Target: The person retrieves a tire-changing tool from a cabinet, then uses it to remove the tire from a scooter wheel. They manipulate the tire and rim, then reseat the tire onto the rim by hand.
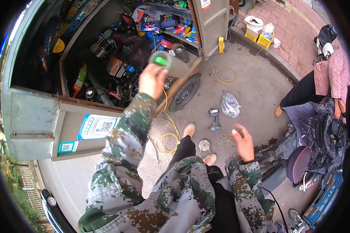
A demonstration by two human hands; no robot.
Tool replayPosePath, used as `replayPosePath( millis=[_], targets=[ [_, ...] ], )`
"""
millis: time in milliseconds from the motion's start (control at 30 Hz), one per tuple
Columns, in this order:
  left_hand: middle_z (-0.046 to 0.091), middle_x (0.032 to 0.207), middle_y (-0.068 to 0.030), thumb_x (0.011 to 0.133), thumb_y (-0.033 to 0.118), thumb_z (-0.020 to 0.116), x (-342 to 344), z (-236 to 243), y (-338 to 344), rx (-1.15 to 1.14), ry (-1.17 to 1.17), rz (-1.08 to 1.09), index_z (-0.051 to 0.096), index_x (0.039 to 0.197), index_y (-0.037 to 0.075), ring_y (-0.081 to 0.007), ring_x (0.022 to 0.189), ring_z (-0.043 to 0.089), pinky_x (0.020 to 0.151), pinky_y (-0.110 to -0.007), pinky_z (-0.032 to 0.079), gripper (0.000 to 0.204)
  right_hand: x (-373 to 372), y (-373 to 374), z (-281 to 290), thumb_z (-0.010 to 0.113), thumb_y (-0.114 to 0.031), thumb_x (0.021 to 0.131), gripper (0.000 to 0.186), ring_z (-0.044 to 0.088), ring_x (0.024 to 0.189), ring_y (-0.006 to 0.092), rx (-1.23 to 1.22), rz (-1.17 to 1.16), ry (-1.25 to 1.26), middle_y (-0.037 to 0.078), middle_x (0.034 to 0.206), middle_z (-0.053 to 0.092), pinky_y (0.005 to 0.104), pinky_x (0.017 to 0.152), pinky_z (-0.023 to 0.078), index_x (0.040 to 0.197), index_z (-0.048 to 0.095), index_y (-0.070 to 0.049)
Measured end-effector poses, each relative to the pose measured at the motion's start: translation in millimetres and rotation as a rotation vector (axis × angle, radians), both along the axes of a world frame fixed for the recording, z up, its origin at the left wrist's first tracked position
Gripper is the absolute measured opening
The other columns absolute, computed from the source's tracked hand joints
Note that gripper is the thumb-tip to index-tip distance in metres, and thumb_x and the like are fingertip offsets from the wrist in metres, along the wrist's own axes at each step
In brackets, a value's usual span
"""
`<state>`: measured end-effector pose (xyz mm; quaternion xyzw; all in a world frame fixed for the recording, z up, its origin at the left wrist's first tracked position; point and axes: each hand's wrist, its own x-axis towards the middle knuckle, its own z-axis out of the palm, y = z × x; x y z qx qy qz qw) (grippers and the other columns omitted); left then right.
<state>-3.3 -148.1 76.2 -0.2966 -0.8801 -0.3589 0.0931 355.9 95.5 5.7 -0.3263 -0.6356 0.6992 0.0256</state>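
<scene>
My left hand [151, 80] is stretched out toward the open side of a metal cart. Its fingers close around the rim of a grey cylindrical can [178, 68], blurred by motion, with a bright green thing [160, 61] showing at its mouth. Behind it, a second dark can [180, 52] stands on the cart's edge. My right hand [243, 143] hangs over the pavement, thumb and fingers apart, with nothing visible in it. Left of that hand, a cordless drill [214, 119] lies on the ground, near a clear plastic bag [230, 105].
Tools and coloured packets fill the cart [52, 134]. A yellow hose [168, 144] coils beside its wheel [185, 92]. Near my feet lies a round metal piece [204, 145]. A person [334, 77] sits at right by a dark vehicle seat [274, 182]. Yellow crates [264, 42] stand beyond the curb.
</scene>
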Motion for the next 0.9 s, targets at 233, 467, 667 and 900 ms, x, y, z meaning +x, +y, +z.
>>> replayPosePath(
  millis=[233,467,667,900],
  targets=[
    [0.065,0.107,-0.0130,0.093,0.010,0.075,226.1,54.3,66.1,0.196,-0.274,-0.817,0.073,0.109,0.004,-0.0382,0.089,0.071,0.077,-0.046,0.059,0.018,54.4,-24.2,11.6,0.041,-0.076,0.103,0.085,0.069,0.116,0.0305,-0.796,-0.488,0.431,0.014,0.142,0.062,0.0387,0.082,0.059,0.154,0.048,-0.009],
    [0.064,0.116,-0.0115,0.085,0.001,0.079,284.9,105.8,6.6,0.250,-0.383,-1.121,0.071,0.116,0.006,-0.0365,0.100,0.069,0.083,-0.045,0.058,0.033,120.7,-116.3,20.0,0.048,-0.059,0.106,0.062,0.063,0.128,0.0320,-0.758,-0.758,0.769,0.013,0.142,0.065,0.0514,0.109,0.050,0.143,0.061,-0.011],
    [0.042,0.157,-0.0199,0.074,0.016,0.097,298.8,76.3,-63.4,0.446,-0.412,-0.945,0.044,0.160,0.006,-0.0305,0.127,0.062,0.095,-0.041,0.058,0.101,101.2,-150.0,42.2,0.071,-0.035,0.100,0.072,0.068,0.116,0.0352,-1.069,-0.410,1.080,0.030,0.142,0.057,0.0332,0.086,0.066,0.159,0.041,-0.005],
    [0.034,0.161,-0.0188,0.075,0.017,0.096,357.5,94.8,-223.0,0.505,-0.611,-1.105,0.030,0.166,0.008,-0.0349,0.141,0.052,0.105,-0.046,0.056,0.113,170.8,-321.2,64.0,0.054,-0.050,0.105,0.059,0.064,0.123,0.0408,-0.739,-0.816,1.113,0.022,0.138,0.062,0.0581,0.091,0.062,0.146,0.053,-0.008]
  ],
)
